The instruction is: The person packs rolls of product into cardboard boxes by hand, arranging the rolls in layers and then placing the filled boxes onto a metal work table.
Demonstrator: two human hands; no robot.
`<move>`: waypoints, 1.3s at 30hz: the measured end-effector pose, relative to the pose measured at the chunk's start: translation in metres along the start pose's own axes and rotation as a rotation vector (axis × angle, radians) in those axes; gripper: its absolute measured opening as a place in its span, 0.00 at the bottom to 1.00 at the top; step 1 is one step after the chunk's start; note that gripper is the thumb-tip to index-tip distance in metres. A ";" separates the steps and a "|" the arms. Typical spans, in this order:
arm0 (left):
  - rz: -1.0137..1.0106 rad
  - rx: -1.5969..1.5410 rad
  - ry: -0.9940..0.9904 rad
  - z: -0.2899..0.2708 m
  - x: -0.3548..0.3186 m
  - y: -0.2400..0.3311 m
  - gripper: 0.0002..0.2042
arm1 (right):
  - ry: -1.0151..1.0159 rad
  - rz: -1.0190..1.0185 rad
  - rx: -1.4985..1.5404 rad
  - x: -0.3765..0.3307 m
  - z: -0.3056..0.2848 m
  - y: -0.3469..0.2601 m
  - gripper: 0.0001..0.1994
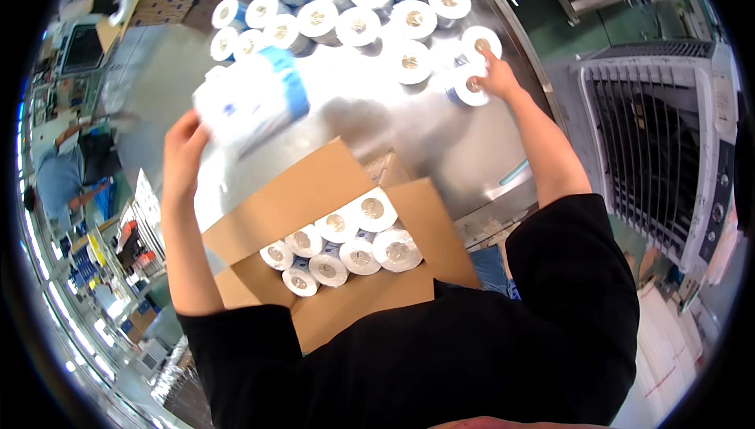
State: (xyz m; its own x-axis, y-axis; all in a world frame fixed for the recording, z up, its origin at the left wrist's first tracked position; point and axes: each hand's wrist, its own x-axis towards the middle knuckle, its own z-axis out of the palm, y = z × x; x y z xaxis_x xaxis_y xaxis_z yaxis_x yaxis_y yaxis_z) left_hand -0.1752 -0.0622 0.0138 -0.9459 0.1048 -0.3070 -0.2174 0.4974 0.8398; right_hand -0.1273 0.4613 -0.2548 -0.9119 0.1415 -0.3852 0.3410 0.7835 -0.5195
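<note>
My left hand (187,146) is raised over the left of the metal table, closed on the near-left end of a white-and-blue plastic-wrapped package (255,103). Motion blurs this package, so its contents cannot be made out. At the table's right side my right hand (497,77) grips two wrapped paper rolls, its fingers at the core of the far roll (474,34) and its thumb at the core of the near roll (464,95). Right before me stands an open cardboard box (279,201), holding two rows of upright white rolls (359,256).
Many upright rolls (358,26) crowd the far part of the metal table (346,106). A teal-handled tool (513,173) lies near its right edge. Farther right stands a grey slatted machine (653,130). Another person (63,181) is at the far left, among shelves.
</note>
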 end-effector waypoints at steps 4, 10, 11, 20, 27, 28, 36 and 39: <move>0.090 -0.271 0.153 -0.063 -0.163 -0.020 0.15 | 0.082 0.040 0.338 -0.040 -0.006 0.005 0.43; -0.438 -0.138 -0.137 -0.022 -0.280 -0.058 0.14 | 0.187 -0.209 0.544 -0.122 -0.120 -0.157 0.39; -0.242 0.309 -0.122 -0.018 -0.278 -0.042 0.15 | 0.236 -0.287 0.476 -0.141 -0.132 -0.188 0.38; 0.185 1.067 -0.330 -0.001 -0.299 -0.113 0.18 | -0.752 -0.813 -0.201 -0.316 -0.033 -0.346 0.34; 0.219 0.764 -0.325 -0.016 -0.289 -0.119 0.19 | -0.809 -0.839 -0.289 -0.332 0.129 -0.362 0.36; 0.084 0.747 -0.420 -0.021 -0.281 -0.107 0.12 | -0.834 -0.846 -0.244 -0.326 0.132 -0.360 0.37; 0.292 0.471 0.117 0.007 -0.075 -0.054 0.13 | -0.145 -0.507 0.584 -0.199 0.015 -0.318 0.10; 0.251 0.631 0.050 0.044 0.030 -0.088 0.21 | 0.249 -0.308 0.306 -0.096 -0.016 -0.248 0.16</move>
State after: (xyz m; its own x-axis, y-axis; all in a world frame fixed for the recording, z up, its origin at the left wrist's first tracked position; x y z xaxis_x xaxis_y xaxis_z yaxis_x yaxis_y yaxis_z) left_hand -0.1742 -0.0651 -0.0887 -0.9626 0.2504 -0.1032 0.1780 0.8720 0.4559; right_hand -0.1284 0.2625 -0.0771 -0.9949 0.1007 -0.0041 0.0644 0.6031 -0.7950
